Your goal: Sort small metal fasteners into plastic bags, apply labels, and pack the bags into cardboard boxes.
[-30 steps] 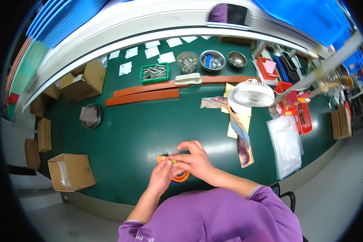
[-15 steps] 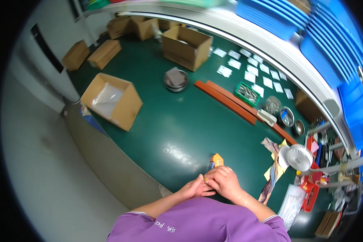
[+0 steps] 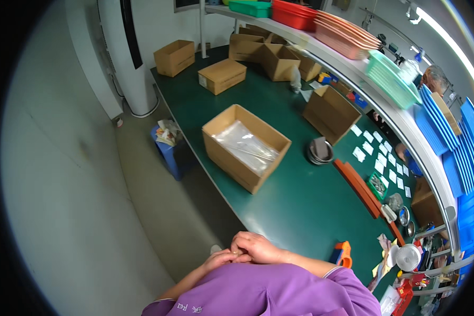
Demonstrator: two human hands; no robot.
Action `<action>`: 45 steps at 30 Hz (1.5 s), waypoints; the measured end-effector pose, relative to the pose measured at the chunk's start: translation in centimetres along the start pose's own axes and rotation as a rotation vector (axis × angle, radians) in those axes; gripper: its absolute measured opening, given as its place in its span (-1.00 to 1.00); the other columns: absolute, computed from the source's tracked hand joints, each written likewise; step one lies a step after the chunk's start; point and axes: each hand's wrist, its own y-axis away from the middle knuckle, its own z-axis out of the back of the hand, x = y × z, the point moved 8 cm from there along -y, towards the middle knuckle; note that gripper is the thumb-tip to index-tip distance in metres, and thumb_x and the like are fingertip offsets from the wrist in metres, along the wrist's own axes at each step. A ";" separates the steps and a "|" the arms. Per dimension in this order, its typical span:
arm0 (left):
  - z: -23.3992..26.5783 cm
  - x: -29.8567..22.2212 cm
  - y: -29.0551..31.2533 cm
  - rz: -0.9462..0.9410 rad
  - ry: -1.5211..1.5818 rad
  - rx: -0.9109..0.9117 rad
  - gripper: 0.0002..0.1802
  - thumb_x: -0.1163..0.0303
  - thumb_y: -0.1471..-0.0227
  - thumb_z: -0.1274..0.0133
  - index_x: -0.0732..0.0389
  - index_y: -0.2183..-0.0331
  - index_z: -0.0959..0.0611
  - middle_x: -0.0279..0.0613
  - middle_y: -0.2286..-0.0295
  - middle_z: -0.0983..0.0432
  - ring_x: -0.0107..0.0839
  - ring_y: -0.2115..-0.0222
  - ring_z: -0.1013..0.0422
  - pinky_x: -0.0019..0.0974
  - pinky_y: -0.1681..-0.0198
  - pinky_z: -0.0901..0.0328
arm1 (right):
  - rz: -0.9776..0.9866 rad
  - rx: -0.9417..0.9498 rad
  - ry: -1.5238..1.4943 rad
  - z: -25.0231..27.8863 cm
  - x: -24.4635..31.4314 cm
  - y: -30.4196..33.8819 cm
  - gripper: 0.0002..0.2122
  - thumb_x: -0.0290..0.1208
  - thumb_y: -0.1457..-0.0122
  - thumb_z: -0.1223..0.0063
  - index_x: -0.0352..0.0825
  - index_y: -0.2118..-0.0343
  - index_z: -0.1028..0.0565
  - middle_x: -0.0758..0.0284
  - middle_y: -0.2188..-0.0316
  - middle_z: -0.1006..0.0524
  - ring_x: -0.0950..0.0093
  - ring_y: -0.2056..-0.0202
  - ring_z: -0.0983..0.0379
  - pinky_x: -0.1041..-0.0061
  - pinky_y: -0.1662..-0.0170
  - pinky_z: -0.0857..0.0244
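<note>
Close in front of my purple shirt, my left hand (image 3: pixel 220 258) and my right hand (image 3: pixel 254 247) meet by the near edge of the green table (image 3: pixel 295 210). The right fingers are bent down over the left fingertips, and both hands are pinched together. Whatever small thing sits between them is mostly covered by the fingers; I cannot make out its kind. Lying on the table to the right of my hands is an orange object with a dark blue part (image 3: pixel 344 255), apart from both hands.
Ahead stands an open cardboard box (image 3: pixel 236 171) with clear plastic bags (image 3: pixel 247 147) inside. Stacked bowls (image 3: pixel 319 152) and brown bars (image 3: pixel 359 189) lie to its right. A white fan (image 3: pixel 407 257) is at far right. A shelf (image 3: pixel 389 113) holds baskets. A blue stool (image 3: pixel 168 155) stands left.
The view has swung left, so the table's things appear further right. My hands have moved left, away from the orange object, and are pressed closer together; the left fingers are now bent.
</note>
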 end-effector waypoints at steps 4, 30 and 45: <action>5.9 -7.8 5.1 -0.019 0.102 -0.193 -0.67 0.34 -0.16 0.09 0.34 0.09 -0.48 -0.20 0.21 -0.46 -0.50 0.23 -0.41 -0.47 0.18 -0.30 | 0.033 0.107 -0.111 -3.0 -0.2 -11.2 -0.75 -0.54 0.06 -0.23 -0.31 0.27 -0.49 0.26 0.32 -0.43 0.31 0.22 -0.41 0.47 0.23 -0.34; 52.5 -49.6 3.4 -0.386 -0.640 -0.528 -0.61 0.29 -0.01 -0.07 0.25 0.13 -0.45 -0.10 0.28 -0.46 -0.28 0.31 -0.43 -0.27 0.32 -0.33 | 0.482 -0.001 -0.033 -6.5 -15.1 -69.2 -0.77 -0.27 0.09 -0.04 -0.25 0.36 -0.49 0.32 0.40 -0.42 0.29 0.23 -0.39 0.29 0.18 -0.24; 64.2 -74.9 -25.6 -0.213 -0.383 -0.041 -0.79 0.43 -0.14 0.15 0.26 0.19 -0.46 -0.17 0.38 -0.47 -0.40 0.45 -0.44 -0.42 0.39 -0.36 | -0.495 -0.712 0.401 13.6 -27.7 -75.8 -0.41 -0.36 0.08 -0.22 -0.27 -0.06 -0.29 0.10 -0.07 -0.27 0.14 -0.09 -0.22 0.20 -0.11 -0.16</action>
